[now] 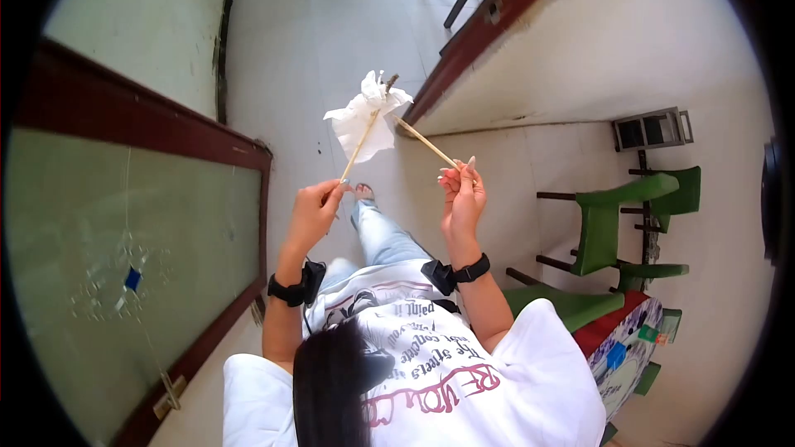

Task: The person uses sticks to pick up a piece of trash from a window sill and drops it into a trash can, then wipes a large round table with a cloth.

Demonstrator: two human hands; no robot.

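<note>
White tissue [351,122] hangs at two sticks [427,142] (delicate business), left hand [316,213] and right hand [464,199] each pinching one; seemingly a carry, next calling for steady, matched pressure.

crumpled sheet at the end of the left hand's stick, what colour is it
The crumpled sheet is white, best seen in the head view.

The tissue [354,128] is white, the wooden sticks [428,143] pale tan. Black and dark-red lettering [476,384] marks the white T-shirt [534,364]. The tablecloth [630,367] seems mottled purplish-white.
</note>
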